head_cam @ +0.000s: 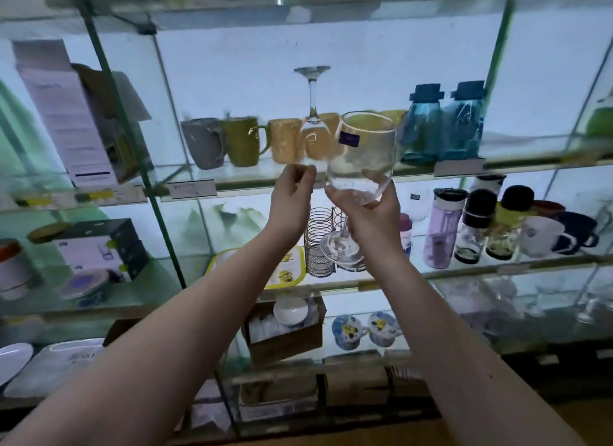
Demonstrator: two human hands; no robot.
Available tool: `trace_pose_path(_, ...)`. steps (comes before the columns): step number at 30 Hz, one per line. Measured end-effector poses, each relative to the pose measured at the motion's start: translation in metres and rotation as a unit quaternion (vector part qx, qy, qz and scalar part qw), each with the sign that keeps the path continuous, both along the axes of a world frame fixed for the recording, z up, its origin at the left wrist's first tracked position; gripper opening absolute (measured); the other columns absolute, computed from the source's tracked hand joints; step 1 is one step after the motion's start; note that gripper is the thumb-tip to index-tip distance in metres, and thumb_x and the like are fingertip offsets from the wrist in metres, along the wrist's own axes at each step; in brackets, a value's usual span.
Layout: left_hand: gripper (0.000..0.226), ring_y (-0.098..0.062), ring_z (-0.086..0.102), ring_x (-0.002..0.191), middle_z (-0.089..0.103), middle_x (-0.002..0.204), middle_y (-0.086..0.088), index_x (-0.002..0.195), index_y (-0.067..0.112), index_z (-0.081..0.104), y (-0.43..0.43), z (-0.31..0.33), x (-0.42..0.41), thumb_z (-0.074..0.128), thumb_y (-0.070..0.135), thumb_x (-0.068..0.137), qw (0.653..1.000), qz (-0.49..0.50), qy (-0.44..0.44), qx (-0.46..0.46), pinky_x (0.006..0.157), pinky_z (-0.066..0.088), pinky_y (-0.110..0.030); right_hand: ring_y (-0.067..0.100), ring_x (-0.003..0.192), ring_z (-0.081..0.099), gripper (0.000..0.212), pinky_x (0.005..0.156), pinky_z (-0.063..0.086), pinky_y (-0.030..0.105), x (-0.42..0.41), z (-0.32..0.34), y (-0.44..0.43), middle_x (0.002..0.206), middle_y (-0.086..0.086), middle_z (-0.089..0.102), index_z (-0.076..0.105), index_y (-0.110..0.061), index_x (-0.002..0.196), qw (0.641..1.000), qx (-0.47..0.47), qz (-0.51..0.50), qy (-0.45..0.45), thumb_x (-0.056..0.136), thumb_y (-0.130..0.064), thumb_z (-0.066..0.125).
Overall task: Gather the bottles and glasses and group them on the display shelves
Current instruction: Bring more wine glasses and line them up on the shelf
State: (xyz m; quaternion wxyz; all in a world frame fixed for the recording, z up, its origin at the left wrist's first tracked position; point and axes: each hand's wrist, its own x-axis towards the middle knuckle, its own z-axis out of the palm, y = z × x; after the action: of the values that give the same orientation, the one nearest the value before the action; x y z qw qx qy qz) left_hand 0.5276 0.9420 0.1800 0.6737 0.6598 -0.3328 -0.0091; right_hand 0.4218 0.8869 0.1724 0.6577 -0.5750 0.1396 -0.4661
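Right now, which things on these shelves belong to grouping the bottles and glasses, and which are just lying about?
For the job: wine glass held by the right hand, upturned wine glass, two blue bottles, lilac bottle, black-capped bottles.

Lying about: row of mugs, wire rack, yellow tray, tall box.

Backlit glass shelves [464, 272], white wall [232, 64]

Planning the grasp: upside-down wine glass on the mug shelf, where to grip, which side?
Grip the inverted wine glass by its stem, coming from the front. The stem stands clear above the mugs packed behind the bowl, and the wide foot on top would likely stop a slip.
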Motion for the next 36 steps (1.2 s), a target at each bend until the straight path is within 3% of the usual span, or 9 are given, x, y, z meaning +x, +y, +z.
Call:
trace_pose_path(2,0.008,-0.023,0.059,0.093,0.06,0.094,-0.003,0.089,0.018,0.053,-0.004,0.01,-0.001,0.051,0.023,0.095,0.999,-0.002,-0.029,-0.017,0.08,0.044,-0.032,0.008,0.078,0.067,0.05,0.073,0.051,0.025,-0.005,0.008,-0.005,0.088,0.0,0.069,0.052,-0.03,0.104,1.0,-0.021,-0.02,0.006,0.067,-0.025,0.084)
trace_pose_path(5,0.003,-0.015,0.055,0.09,0.059,0.096,0.001,0.091,0.021,0.054,-0.01,0.022,0.002,0.056,0.019,0.09,0.997,-0.005,-0.07,-0.033,0.074,0.042,-0.022,0.012,0.089,0.067,0.052,0.079,0.052,0.027,-0.009,0.02,-0.015,0.098,0.003,0.069,0.053,-0.03,0.104,0.998,-0.044,-0.045,0.008,0.064,-0.032,0.085)
trace_pose_path(10,0.012,-0.021,0.057,0.096,0.058,0.109,-0.007,0.086,0.038,0.052,-0.023,0.037,0.023,0.059,0.032,0.078,0.99,0.033,-0.137,-0.007,0.081,0.048,-0.033,0.014,0.083,0.066,0.063,0.072,0.05,0.029,-0.002,0.036,-0.028,0.097,0.002,0.068,0.054,-0.025,0.104,0.995,-0.057,-0.078,-0.001,0.053,-0.045,0.083)
trace_pose_path(12,0.016,-0.02,0.055,0.1,0.056,0.111,-0.006,0.091,0.032,0.056,-0.032,0.043,0.034,0.063,0.025,0.08,0.984,0.056,-0.17,0.012,0.084,0.047,-0.034,0.017,0.086,0.067,0.059,0.07,0.048,0.029,0.004,0.041,-0.036,0.097,0.003,0.068,0.055,-0.024,0.105,0.995,-0.062,-0.081,-0.001,0.056,-0.041,0.085)
trace_pose_path(14,0.022,-0.021,0.052,0.104,0.052,0.113,-0.007,0.101,0.023,0.06,-0.041,0.05,0.045,0.065,0.019,0.081,0.977,0.073,-0.196,0.041,0.084,0.043,-0.029,0.019,0.089,0.067,0.06,0.069,0.047,0.028,0.009,0.047,-0.042,0.1,0.007,0.068,0.055,-0.027,0.103,0.993,-0.078,-0.088,0.01,0.054,-0.05,0.082)
trace_pose_path(17,0.03,-0.02,0.049,0.109,0.046,0.12,-0.008,0.112,0.026,0.059,-0.055,0.057,0.06,0.065,0.025,0.082,0.963,0.102,-0.225,0.105,0.082,0.038,-0.025,0.02,0.093,0.066,0.064,0.069,0.045,0.025,0.019,0.054,-0.051,0.103,0.01,0.067,0.055,-0.031,0.099,0.991,-0.091,-0.095,0.023,0.048,-0.063,0.075)
trace_pose_path(23,0.046,-0.031,0.039,0.125,0.04,0.132,-0.016,0.125,0.033,0.051,-0.089,0.059,0.1,0.066,0.035,0.082,0.951,0.106,-0.234,0.171,0.098,0.035,-0.033,0.014,0.09,0.067,0.057,0.06,0.044,0.015,0.045,0.059,-0.074,0.102,0.011,0.068,0.053,-0.025,0.11,0.989,-0.099,-0.109,0.027,0.065,-0.049,0.079)
trace_pose_path(30,0.048,-0.032,0.045,0.121,0.035,0.137,-0.013,0.126,0.038,0.047,-0.122,0.059,0.134,0.062,0.048,0.082,0.937,0.094,-0.265,0.208,0.098,0.042,-0.045,0.011,0.09,0.065,0.046,0.054,0.04,0.003,0.069,0.059,-0.095,0.101,0.011,0.068,0.05,-0.03,0.103,0.985,-0.1,-0.142,0.02,0.07,-0.043,0.077)
trace_pose_path(36,0.047,-0.031,0.039,0.121,0.04,0.128,-0.008,0.117,0.032,0.052,-0.129,0.051,0.144,0.064,0.055,0.078,0.902,0.102,-0.325,0.265,0.095,0.04,-0.046,0.018,0.093,0.065,0.051,0.061,0.044,0.011,0.086,0.054,-0.102,0.102,0.015,0.067,0.051,-0.026,0.105,0.982,-0.105,-0.158,0.023,0.068,-0.044,0.08)
